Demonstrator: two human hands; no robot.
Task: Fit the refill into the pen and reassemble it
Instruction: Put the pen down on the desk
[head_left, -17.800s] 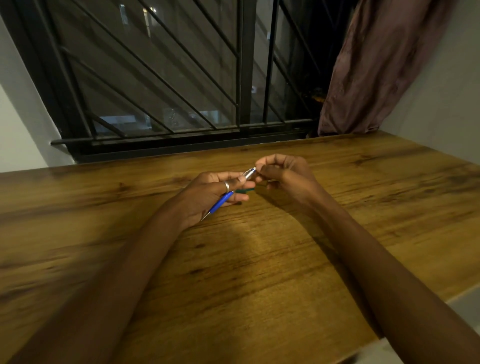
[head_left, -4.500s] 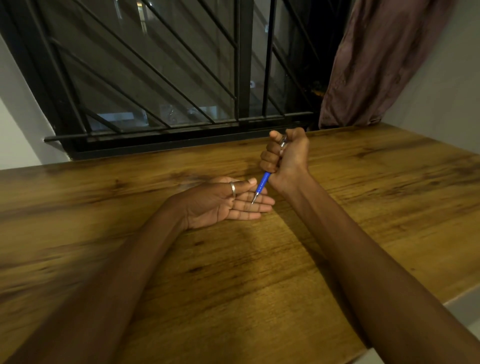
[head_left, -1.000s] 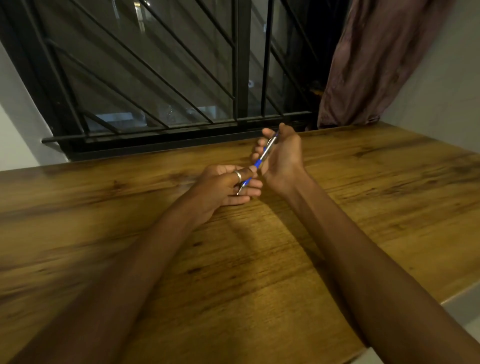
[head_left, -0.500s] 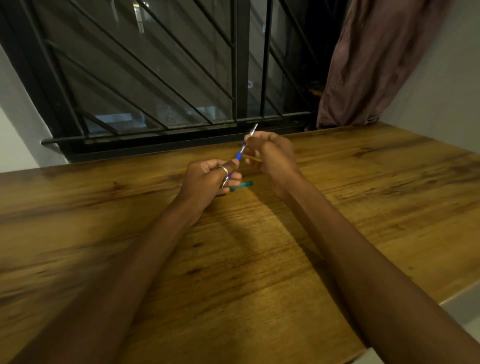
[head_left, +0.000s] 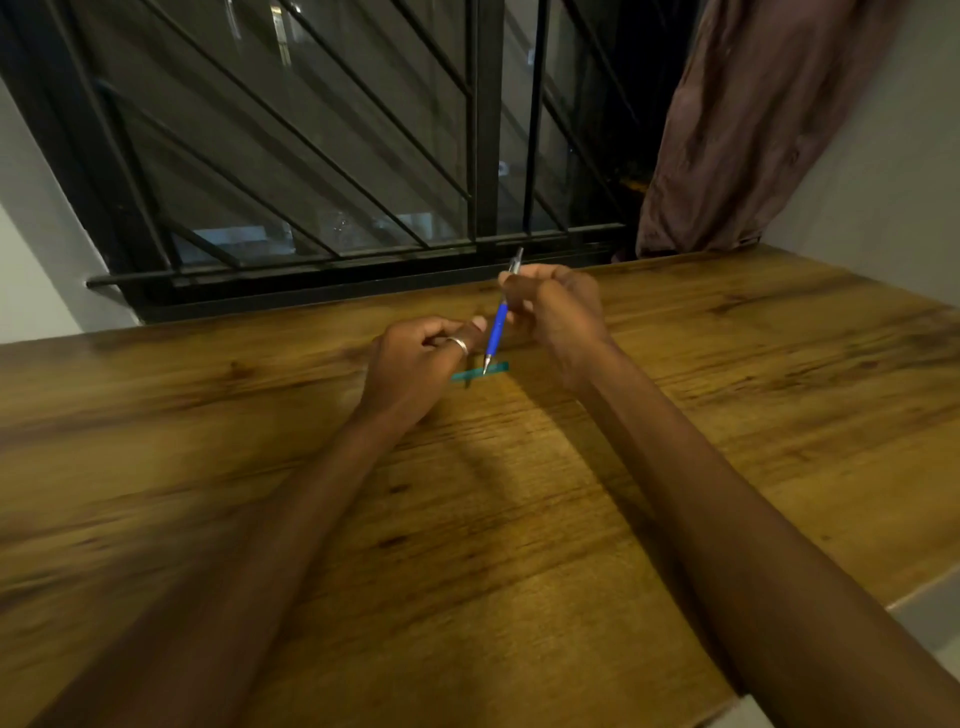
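Blue pen (head_left: 497, 326) — tip down over a teal piece (head_left: 500, 368) on the counter (head_left: 519, 519) — pinched by right hand (head_left: 558, 312); left hand (head_left: 415, 364) fingers curled, contents unclear.

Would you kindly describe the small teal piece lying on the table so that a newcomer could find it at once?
On the wooden table below the barred window, look between the left hand and the right hand. Flat on the wood, below the tip of the blue pen, lies the teal piece: short, slim, and the only thing no hand holds.
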